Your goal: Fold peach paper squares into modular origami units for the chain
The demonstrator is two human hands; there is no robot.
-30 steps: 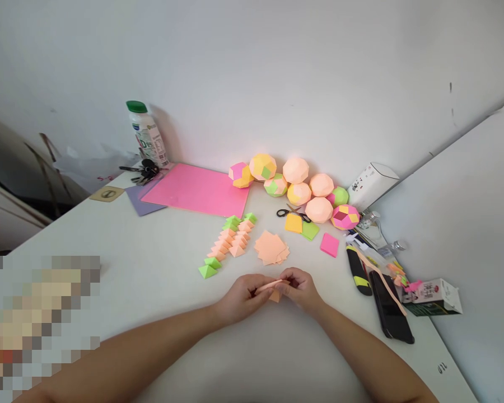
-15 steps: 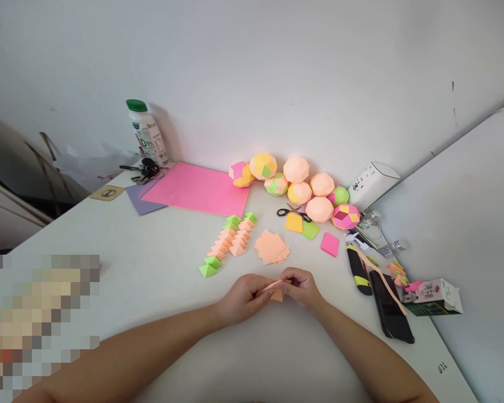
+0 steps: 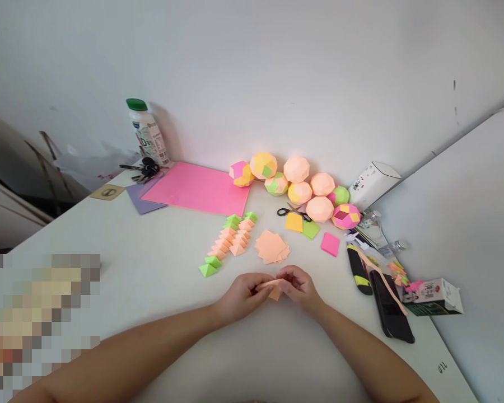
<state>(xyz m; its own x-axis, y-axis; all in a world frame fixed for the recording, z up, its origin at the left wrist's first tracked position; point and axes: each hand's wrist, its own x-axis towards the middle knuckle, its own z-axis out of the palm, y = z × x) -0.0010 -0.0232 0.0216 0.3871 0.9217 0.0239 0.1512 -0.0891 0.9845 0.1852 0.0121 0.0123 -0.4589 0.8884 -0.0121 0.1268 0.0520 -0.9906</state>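
A small peach piece of folded paper [image 3: 276,292] is held between my two hands near the front of the table. My left hand [image 3: 246,296] pinches its left side, thumb against fingers. On the other side, my right hand [image 3: 300,290] grips the paper with curled fingers and thumb. The fingers hide much of the folds. Just beyond lies a loose pile of peach paper squares [image 3: 271,247]. Left of the pile run two rows of folded paper units, peach units [image 3: 222,242] in the middle and green units [image 3: 208,270] at the ends.
Several faceted paper balls [image 3: 296,169] are stacked by the wall, with scissors [image 3: 293,212] and sticky-note pads [image 3: 330,244] before them. A pink sheet [image 3: 197,189], keys [image 3: 147,168] and a bottle [image 3: 148,134] lie back left. A phone [image 3: 390,308], cutter [image 3: 359,271] and carton [image 3: 434,298] sit right.
The peach paper has turned slightly between my fingers, and its hanging flap has shifted a little left. My right fingers have moved slightly left. The things on the table stay as they were.
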